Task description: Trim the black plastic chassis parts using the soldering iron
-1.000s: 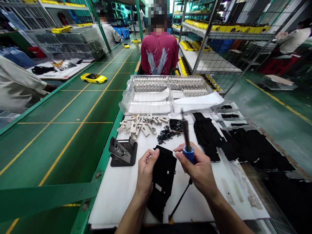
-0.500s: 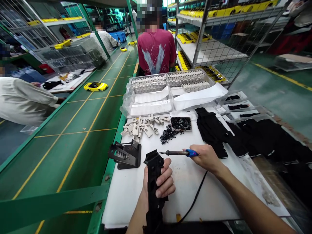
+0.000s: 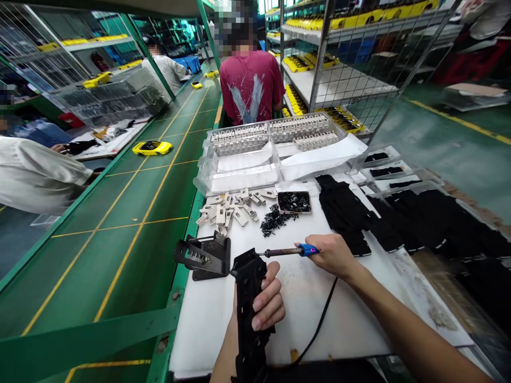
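My left hand (image 3: 268, 303) is wrapped round a long black plastic part (image 3: 249, 308), held upright over the white tabletop (image 3: 295, 319). In my right hand (image 3: 331, 254) is a soldering iron (image 3: 284, 251) with a blue handle, pointing left. Its tip is at the upper right end of the black part; whether they touch is too small to tell. Left of the part stands a black metal iron stand (image 3: 205, 255). Beyond lie loose white pieces (image 3: 227, 210), a heap of small black bits (image 3: 273, 222) and a small box (image 3: 294, 202) of such bits.
Clear plastic trays (image 3: 239, 178) with white parts stand at the back. Black pieces (image 3: 345, 213) lie to the right. A green conveyor (image 3: 131, 223) carries a yellow car body (image 3: 152, 148) on the left. A person in a red shirt (image 3: 251, 88) is ahead; others are at the left.
The soldering iron's tip has come closer to the top of the black part. The view has shifted slightly, and the yellow car body sits a little further left and lower.
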### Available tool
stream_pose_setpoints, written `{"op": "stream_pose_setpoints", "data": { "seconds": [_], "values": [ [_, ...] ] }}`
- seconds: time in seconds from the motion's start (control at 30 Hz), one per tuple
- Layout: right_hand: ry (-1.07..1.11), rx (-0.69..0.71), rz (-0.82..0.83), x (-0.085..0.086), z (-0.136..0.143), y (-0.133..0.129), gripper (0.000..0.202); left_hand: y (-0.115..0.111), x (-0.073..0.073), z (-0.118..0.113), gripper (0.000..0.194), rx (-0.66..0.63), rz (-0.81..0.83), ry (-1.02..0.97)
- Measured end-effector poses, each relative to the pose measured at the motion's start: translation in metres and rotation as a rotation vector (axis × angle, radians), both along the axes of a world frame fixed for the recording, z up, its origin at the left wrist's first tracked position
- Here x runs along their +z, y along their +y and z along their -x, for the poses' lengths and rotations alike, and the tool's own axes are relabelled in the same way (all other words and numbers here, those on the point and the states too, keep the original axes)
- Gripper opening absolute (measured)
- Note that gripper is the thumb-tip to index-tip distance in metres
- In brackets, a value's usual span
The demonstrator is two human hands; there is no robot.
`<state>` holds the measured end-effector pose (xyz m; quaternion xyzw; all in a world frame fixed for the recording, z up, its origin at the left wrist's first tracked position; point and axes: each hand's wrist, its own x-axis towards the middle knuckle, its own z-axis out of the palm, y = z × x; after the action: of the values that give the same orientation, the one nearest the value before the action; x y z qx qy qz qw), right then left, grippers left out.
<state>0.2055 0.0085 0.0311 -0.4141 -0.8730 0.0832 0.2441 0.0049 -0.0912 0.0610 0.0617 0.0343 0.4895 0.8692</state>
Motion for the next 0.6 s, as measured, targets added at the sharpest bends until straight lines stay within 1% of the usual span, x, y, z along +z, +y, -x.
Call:
{"op": "stream_pose_setpoints", "data": {
  "seconds": [0.2,0.37,0.5,0.6],
  "values": [
    [-0.002,0.013,-0.007,0.0011,0.0005,-0.0010,0.046,-0.0021,-0.0007,0.0008,0.019,-0.023,0.039,0.032],
    [0.019,0.023,-0.016,0.0009,0.0012,-0.0019,0.046,-0.0023,0.0030,0.0008,0.026,-0.020,0.071,0.084],
    [0.035,0.031,-0.019,0.0010,0.0021,-0.0024,0.045,-0.0038,0.0064,0.0007,0.026,-0.029,0.092,0.070],
    [0.040,0.034,-0.020,0.0012,0.0026,-0.0021,0.045,-0.0039,0.0061,0.0007,0.026,-0.036,0.089,0.047]
  ]
}}
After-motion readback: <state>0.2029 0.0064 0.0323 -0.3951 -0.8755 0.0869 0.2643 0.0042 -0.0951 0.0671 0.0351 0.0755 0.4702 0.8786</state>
